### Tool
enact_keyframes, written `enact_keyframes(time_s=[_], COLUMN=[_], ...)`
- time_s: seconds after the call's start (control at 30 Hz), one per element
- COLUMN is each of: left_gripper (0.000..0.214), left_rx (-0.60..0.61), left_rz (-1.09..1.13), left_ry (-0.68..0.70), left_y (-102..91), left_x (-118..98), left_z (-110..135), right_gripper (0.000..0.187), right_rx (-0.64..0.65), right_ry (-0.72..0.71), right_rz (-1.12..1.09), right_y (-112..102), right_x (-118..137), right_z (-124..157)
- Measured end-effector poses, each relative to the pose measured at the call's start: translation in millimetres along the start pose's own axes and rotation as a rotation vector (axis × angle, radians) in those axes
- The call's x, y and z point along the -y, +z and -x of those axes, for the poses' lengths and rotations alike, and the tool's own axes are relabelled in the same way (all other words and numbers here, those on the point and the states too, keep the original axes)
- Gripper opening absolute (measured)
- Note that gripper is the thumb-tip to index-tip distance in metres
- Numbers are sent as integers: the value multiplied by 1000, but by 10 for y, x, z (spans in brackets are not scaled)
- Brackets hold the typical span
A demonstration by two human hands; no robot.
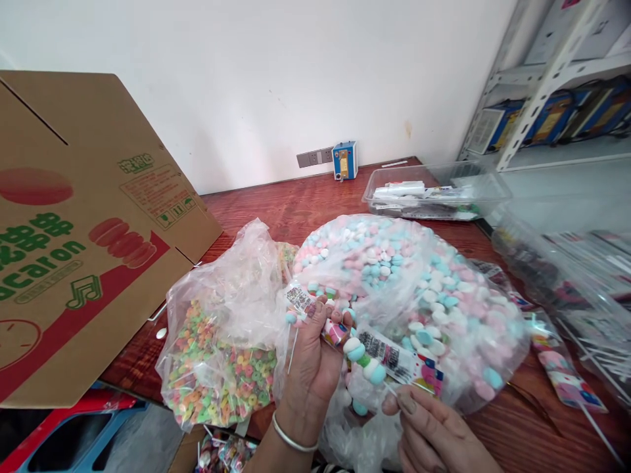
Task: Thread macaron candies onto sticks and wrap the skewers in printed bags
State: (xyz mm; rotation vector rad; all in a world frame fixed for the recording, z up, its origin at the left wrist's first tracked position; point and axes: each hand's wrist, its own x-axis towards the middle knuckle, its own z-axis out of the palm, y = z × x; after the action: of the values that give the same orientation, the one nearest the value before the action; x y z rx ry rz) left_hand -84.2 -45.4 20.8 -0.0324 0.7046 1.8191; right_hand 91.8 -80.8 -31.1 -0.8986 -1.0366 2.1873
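My left hand [315, 358], with a bangle at the wrist, is closed around a small printed clear candy wrapper [300, 299]. A thin white stick [292, 351] with a blue and pink candy at its top also stands against this hand. Between finger and thumb, my right hand [436, 427] pinches the white stick of a marshmallow skewer [365, 360], which has blue and white pieces and a green ring. The skewer's far end reaches my left fingertips. Just behind it is another printed wrapper [394, 355]; whether a hand holds it is unclear.
A big clear bag of pastel marshmallows [468, 309] lies ahead, beside a bag of coloured candy rings [221, 368]. A cardboard box [98, 197] stands left. Plastic bins [438, 187] and a packed skewer [564, 371] lie right. A blue device [344, 161] sits by the wall.
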Motion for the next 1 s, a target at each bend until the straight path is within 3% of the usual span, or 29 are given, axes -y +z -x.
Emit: enact_keyframes(time_s=[0.07, 0.13, 0.2, 0.3, 0.37, 0.43, 0.5, 0.6, 0.63, 0.7, 0.77, 0.83, 0.9, 1.0], left_gripper=[22, 20, 17, 17, 17, 16, 17, 20, 21, 23, 25, 24, 22, 22], left_rx=[-52, -92, -108, -78, -56, -50, -37, 15, 35, 67, 80, 70, 43, -12], left_rz=[-18, -25, -27, -51, -71, -85, -84, -49, -34, -16, -25, -49, -63, -71], left_ry=[9, 9, -2, -16, -14, -8, -24, -84, -98, -109, -101, -74, -48, -54], left_y=[22, 46, 66, 88, 96, 93, 80, 52, 45, 41, 54, 77, 99, 106], left_x=[28, 53, 72, 93, 110, 131, 149, 164, 167, 181, 210, 254, 304, 354], left_z=[0, 8, 19, 29, 28, 21, 10, -6, -9, -11, -5, 10, 29, 49], right_gripper=[33, 22, 35, 48, 44, 31, 19, 35, 37, 36, 36, 38, 35, 21], right_rx=[-72, -138, -169, -168, -189, -227, -243, -197, -175, -131, -113, -151, -227, -413], right_ry=[-257, -612, -916, -1098, -1131, -1072, -776, -158, -33, 72, 78, -10, -268, -839], right_rz=[344, 778, 1143, 1428, 1413, 1213, 854, 191, 10, -213, -236, -51, 332, 999], right_y=[-65, -167, -270, -348, -323, -244, -136, 11, 44, 82, 89, 72, 34, -48], right_x=[-3, 10, 32, 59, 58, 48, 51, 108, 134, 168, 155, 99, 37, 2], right_z=[-9, -19, -34, -65, -84, -93, -84, -54, -45, -39, -52, -83, -122, -165])
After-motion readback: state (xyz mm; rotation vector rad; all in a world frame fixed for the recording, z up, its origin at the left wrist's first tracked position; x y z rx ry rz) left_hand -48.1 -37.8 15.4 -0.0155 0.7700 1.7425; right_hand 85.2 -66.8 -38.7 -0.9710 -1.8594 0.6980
